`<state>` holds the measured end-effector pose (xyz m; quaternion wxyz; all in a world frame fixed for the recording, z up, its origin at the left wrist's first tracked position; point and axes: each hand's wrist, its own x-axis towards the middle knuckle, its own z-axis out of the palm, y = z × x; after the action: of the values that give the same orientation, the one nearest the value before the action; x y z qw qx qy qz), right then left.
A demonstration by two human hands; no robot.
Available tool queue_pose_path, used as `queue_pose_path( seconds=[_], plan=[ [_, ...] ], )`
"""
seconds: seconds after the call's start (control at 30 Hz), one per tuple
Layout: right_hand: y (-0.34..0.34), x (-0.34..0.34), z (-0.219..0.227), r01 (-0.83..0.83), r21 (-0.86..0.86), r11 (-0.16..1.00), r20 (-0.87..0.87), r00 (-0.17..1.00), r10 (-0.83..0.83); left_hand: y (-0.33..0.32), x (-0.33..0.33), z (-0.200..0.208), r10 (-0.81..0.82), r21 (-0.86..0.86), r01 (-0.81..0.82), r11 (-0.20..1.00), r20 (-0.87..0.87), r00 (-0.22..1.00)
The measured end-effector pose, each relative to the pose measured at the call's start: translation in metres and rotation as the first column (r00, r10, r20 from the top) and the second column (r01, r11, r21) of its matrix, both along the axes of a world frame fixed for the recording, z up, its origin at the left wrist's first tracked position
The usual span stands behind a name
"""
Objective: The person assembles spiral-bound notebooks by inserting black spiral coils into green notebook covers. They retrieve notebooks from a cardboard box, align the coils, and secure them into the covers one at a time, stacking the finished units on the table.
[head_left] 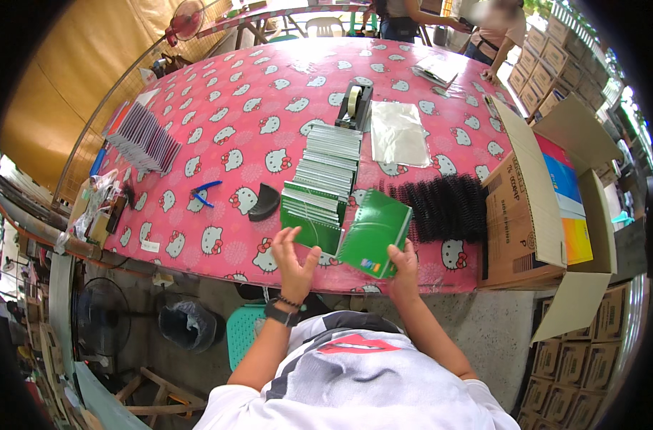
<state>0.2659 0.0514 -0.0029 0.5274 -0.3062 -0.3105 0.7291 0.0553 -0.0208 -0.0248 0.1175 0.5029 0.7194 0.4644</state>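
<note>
My right hand grips a green spiral notebook by its lower right edge, thumb on the cover. The notebook is tilted above the table's near edge. My left hand is open, its fingers apart, beside the front of a long row of overlapping spiral notebooks. The nearest one in the row has a green cover; whether my left fingertips touch it I cannot tell. To the right of the held notebook lies a pile of black plastic binding coils.
A pink patterned cloth covers the table. On it are a tape dispenser, clear plastic sheets, blue-handled pliers, a black half-round piece and a notebook stack. An open carton stands right. Two people are across the table.
</note>
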Motion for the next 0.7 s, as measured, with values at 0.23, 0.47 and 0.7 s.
queue_pose_path(
  seconds=[0.23,0.47,0.7],
  plan=[
    [-0.020,-0.033,0.020,-0.291,0.306,0.907,0.193,0.951,0.240,0.014,-0.016,0.081,-0.429,0.057,0.673,0.737,0.809,0.401],
    [-0.008,-0.017,-0.013,-0.494,0.523,0.695,0.759,0.641,-0.115,0.021,-0.053,0.106,-0.701,-0.383,0.596,0.706,-0.258,0.665],
    [-0.027,0.066,0.042,-0.665,0.159,0.729,0.839,0.481,0.256,0.033,-0.036,0.042,-0.595,-0.570,0.218,0.792,-0.642,0.483]
  ],
)
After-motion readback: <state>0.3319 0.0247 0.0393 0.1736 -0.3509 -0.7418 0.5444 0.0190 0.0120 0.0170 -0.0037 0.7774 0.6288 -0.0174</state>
